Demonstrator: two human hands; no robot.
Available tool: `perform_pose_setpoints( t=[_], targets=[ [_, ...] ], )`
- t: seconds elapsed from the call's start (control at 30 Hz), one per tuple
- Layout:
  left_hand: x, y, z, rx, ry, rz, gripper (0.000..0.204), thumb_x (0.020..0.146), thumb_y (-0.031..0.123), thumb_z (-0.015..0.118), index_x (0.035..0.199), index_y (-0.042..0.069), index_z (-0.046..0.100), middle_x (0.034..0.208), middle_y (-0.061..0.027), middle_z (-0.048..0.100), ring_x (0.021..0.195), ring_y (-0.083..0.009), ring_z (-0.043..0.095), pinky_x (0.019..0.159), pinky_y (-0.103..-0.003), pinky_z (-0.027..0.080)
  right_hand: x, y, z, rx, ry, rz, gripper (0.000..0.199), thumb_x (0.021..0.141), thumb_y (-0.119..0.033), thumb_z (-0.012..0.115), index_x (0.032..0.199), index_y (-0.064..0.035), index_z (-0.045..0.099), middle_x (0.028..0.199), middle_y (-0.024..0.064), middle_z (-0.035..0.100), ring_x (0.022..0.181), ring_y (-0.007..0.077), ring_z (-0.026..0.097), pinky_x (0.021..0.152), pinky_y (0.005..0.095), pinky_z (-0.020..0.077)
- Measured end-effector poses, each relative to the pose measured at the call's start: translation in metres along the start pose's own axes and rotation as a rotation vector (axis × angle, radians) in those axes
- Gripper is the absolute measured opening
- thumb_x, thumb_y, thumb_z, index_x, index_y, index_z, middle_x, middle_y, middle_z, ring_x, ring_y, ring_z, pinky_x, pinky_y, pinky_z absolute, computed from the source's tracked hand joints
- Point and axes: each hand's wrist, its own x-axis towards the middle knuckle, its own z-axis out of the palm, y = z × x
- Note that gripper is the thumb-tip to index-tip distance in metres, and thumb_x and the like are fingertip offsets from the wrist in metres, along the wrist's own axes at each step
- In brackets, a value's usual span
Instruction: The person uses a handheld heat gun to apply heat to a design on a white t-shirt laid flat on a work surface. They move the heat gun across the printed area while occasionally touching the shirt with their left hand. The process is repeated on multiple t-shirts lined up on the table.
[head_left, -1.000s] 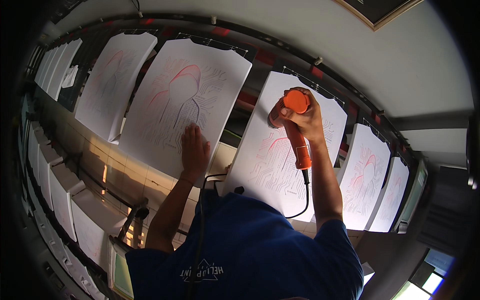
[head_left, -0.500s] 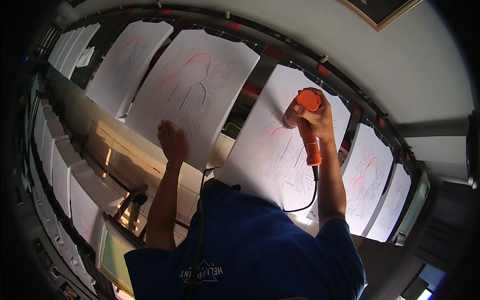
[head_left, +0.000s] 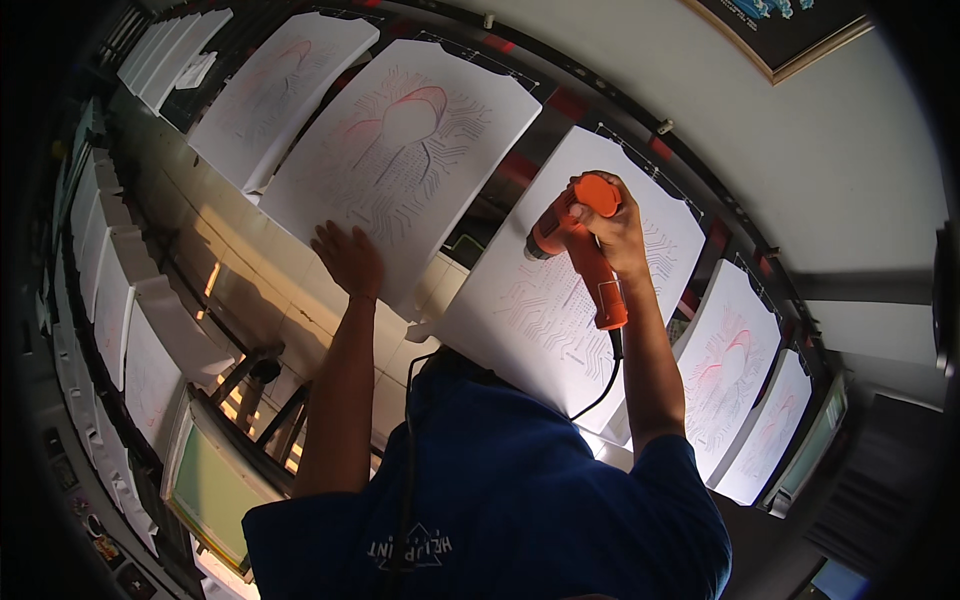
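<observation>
My right hand (head_left: 622, 238) is closed round an orange heat gun (head_left: 592, 265). Its metal nozzle points left over a white, T-shirt-like cloth piece (head_left: 500, 330) printed with fine red and dark lines, laid flat on a board. From the handle a black cable (head_left: 602, 392) runs down toward my body. On my left, my left hand (head_left: 350, 262) has its fingers spread at the near edge of a neighbouring white printed piece (head_left: 330, 180). Whether the fingertips press on it, I cannot tell. The gun and my right hand hide part of the print beneath them.
More white printed pieces (head_left: 735, 360) lie on boards to the right and far left. A dark rail (head_left: 590, 78) curves behind the boards. Another row of white pieces (head_left: 160, 350) and a framed screen (head_left: 205, 480) stand at left. A framed picture (head_left: 775, 70) hangs at upper right.
The heat gun has swung left, its nozzle now nearer the left edge of the piece. My left hand stays by the neighbouring piece's near edge. The whole view has shifted slightly.
</observation>
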Motion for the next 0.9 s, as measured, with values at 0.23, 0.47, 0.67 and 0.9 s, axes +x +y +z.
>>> perform_pose_setpoints(
  t=[0.23, 0.47, 0.67, 0.9],
  targets=[
    [-0.001, 0.012, -0.009, -0.131, 0.058, -0.088, 0.062, 0.106, 0.038, 0.042, 0.147, -0.009, 0.042, 0.154, -0.0327, 0.038, 0.145, -0.0508, 0.03, 0.124, -0.053, 0.023, -0.014, -0.003, 0.017, -0.128, -0.082, 0.002, 0.06, 0.074, -0.016, 0.09, 0.121, 0.0034, 0.057, 0.107, 0.0094, 0.067, 0.101, 0.0187, 0.064, 0.096, 0.034, 0.0503],
    [0.002, 0.017, -0.019, -0.135, 0.009, -0.111, 0.063, 0.106, 0.038, 0.044, 0.148, -0.009, 0.04, 0.156, -0.0312, 0.036, 0.145, -0.0522, 0.029, 0.123, -0.054, 0.026, -0.016, 0.002, -0.016, -0.224, 0.172, -0.139, 0.062, 0.073, -0.017, 0.091, 0.12, 0.0046, 0.057, 0.107, 0.0101, 0.068, 0.1, 0.0185, 0.064, 0.096, 0.0334, 0.0509],
    [0.002, 0.015, -0.017, -0.141, 0.006, -0.12, 0.063, 0.106, 0.038, 0.045, 0.148, -0.008, 0.04, 0.156, -0.0311, 0.036, 0.146, -0.0524, 0.028, 0.123, -0.054, 0.027, -0.02, -0.007, -0.038, -0.096, 0.26, -0.173, 0.056, 0.079, -0.015, 0.09, 0.12, 0.004, 0.057, 0.107, 0.0097, 0.068, 0.097, 0.0167, 0.065, 0.092, 0.0311, 0.0523],
    [0.0, 0.012, -0.012, -0.135, 0.017, -0.101, 0.064, 0.106, 0.039, 0.043, 0.149, -0.009, 0.039, 0.156, -0.0315, 0.036, 0.146, -0.0523, 0.028, 0.123, -0.056, 0.025, -0.022, 0.001, -0.031, -0.062, 0.205, -0.113, 0.057, 0.078, -0.015, 0.09, 0.121, 0.0032, 0.057, 0.11, 0.0091, 0.067, 0.099, 0.0171, 0.065, 0.093, 0.0316, 0.052]
  ],
)
